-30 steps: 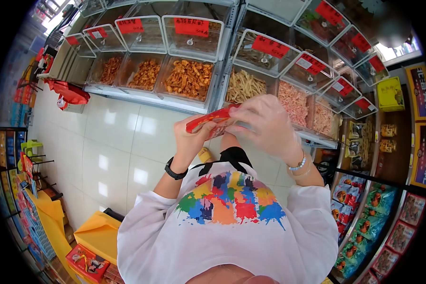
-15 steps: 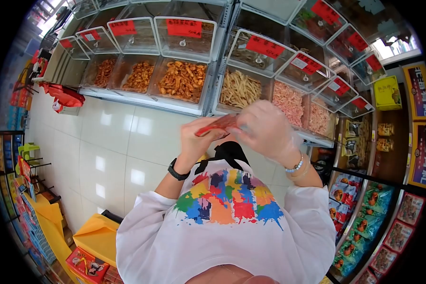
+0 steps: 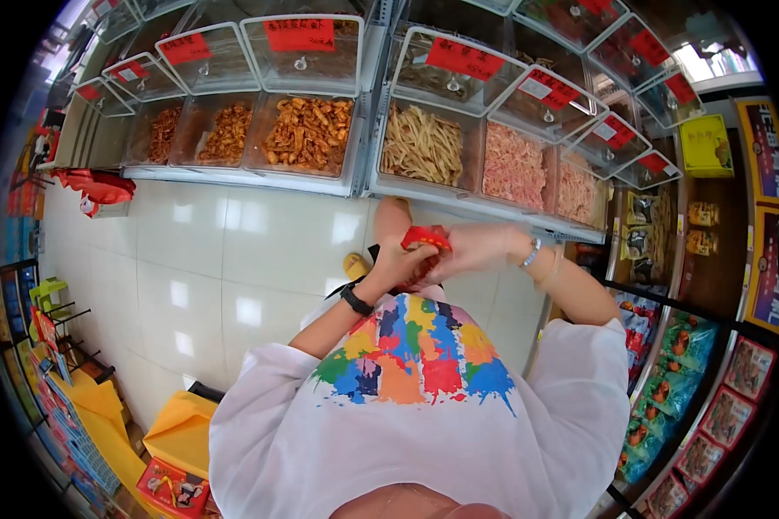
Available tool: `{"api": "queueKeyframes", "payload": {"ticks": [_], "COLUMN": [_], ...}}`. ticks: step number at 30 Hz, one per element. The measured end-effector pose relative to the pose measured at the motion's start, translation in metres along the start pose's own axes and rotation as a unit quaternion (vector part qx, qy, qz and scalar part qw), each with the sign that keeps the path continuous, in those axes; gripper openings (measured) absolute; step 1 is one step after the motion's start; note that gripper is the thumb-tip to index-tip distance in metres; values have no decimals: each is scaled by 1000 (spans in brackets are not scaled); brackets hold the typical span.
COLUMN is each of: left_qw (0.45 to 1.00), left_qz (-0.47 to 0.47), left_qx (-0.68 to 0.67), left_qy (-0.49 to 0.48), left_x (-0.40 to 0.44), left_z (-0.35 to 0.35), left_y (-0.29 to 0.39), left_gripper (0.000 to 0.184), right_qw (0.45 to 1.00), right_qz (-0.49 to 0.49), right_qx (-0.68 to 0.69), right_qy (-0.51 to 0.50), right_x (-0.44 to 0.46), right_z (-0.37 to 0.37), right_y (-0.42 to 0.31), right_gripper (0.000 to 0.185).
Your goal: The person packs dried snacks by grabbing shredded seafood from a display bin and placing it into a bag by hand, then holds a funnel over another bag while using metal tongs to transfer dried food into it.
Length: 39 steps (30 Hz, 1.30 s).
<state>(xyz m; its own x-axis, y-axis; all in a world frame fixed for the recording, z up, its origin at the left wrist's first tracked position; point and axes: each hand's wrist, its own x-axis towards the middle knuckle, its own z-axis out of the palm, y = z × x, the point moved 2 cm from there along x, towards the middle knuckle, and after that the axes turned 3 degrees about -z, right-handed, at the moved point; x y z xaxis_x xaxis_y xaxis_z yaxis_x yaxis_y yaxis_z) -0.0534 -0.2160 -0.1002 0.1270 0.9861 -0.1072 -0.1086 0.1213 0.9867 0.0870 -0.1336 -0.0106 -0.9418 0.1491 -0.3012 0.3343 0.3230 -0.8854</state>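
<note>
In front of my chest, my left hand (image 3: pixel 400 261), with a black watch at the wrist, is closed on a small red snack packet (image 3: pixel 428 239). My right hand (image 3: pixel 474 249) meets the packet from the other side, its fingers bent against it and partly hidden. That hand is smeared by motion and seems covered by a thin clear plastic glove; beaded bracelets circle its wrist. Just beyond my hands stand clear bins of loose snacks, among them pale strips (image 3: pixel 422 145) and pink shreds (image 3: pixel 514 164).
Orange-brown snacks (image 3: pixel 307 134) fill bins at the left, under tilted clear lids with red labels (image 3: pixel 299 35). Shelves of packaged goods (image 3: pixel 666 398) line my right. A yellow-covered stand (image 3: pixel 182 428) with a red box (image 3: pixel 173 486) is at lower left. Tiled floor (image 3: pixel 190 277) spreads leftward.
Both hands have come lower and closer to my chest. The red packet has turned from lying slanted to a more upright, folded look. The bins have shifted slightly up and left in view.
</note>
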Motion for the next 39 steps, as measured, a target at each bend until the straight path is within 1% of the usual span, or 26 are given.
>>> {"api": "queueKeyframes", "payload": {"ticks": [2,3,5,8,9,11,12,13,14,18,21,24,25,26,27,28,29,30,31,32,33,35,36,37,38,39], "left_qw": [998,998,992,996,996,993,986,986,984,975,970,944,945,967,983,997,997,995,970,969,968,945,944,950,940,939], "left_qz": [-61,-65,-67,-65,-75,-94,-114,-116,-133,-165,-182,-228,-231,-192,-151,-58,-59,4,67,6,-32,-252,-256,-299,-338,-342], "left_qx": [-11,-11,-94,-66,-40,-64,-89,-91,-81,-92,-92,-185,-182,-142,-102,-26,-25,95,214,221,224,183,180,71,-36,-36], "left_qy": [26,25,55,15,1,38,78,80,81,115,131,149,146,87,28,30,30,-34,-99,-109,-111,-104,-105,-58,-9,-10], "left_x": [3,5,8,4,7,16,18,19,21,25,31,42,46,50,54,56,52,45,36,23,9,-17,-23,-30,-38,-34], "left_z": [-7,-11,-20,-21,-21,-29,-32,-34,-36,-41,-45,-54,-61,-66,-68,-68,-71,-76,-78,-78,-79,-72,-67,-61,-57,-54], "left_y": [-2,3,5,-11,-14,0,4,1,-5,-31,-24,0,1,2,5,17,9,-5,-20,-35,-66,-80,-92,-104,-116,-112], "left_gripper": [17,17,19,20,20,20,20,20,20,21,19,19,19,20,22,22,22,20,19,16,18,19,19,20,21,21], "right_qw": [985,985,941,919,919,971,971,933,844,854,889,838,781,717,716,758,798,797,849,885,884,935,926,927,894,824], "right_qz": [85,86,306,337,338,183,185,147,100,45,96,77,81,84,85,96,106,106,137,166,167,105,169,173,248,311], "right_qx": [147,151,-142,-199,-199,-31,-31,139,302,275,296,354,412,465,467,417,365,368,245,118,121,-104,-70,-64,120,297], "right_qy": [9,9,-29,-43,-42,151,148,298,433,440,337,408,462,511,513,492,468,468,447,418,420,322,329,326,354,369], "right_x": [0,1,-1,2,-1,-13,-18,-25,-33,-36,-14,-1,1,0,-5,-13,-19,-21,-22,-23,-25,-25,-22,-18,-17,-15], "right_z": [-5,-17,-44,-25,-27,-39,-38,-39,-39,-10,26,22,20,19,21,25,31,38,45,53,66,102,113,111,108,105], "right_y": [4,-9,-28,-27,-22,-11,-5,0,7,51,74,88,92,96,100,104,106,101,91,84,91,114,121,110,105,104], "right_gripper": [50,50,46,40,40,34,34,28,25,28,28,28,27,28,28,24,20,20,18,17,17,21,25,25,27,29]}}
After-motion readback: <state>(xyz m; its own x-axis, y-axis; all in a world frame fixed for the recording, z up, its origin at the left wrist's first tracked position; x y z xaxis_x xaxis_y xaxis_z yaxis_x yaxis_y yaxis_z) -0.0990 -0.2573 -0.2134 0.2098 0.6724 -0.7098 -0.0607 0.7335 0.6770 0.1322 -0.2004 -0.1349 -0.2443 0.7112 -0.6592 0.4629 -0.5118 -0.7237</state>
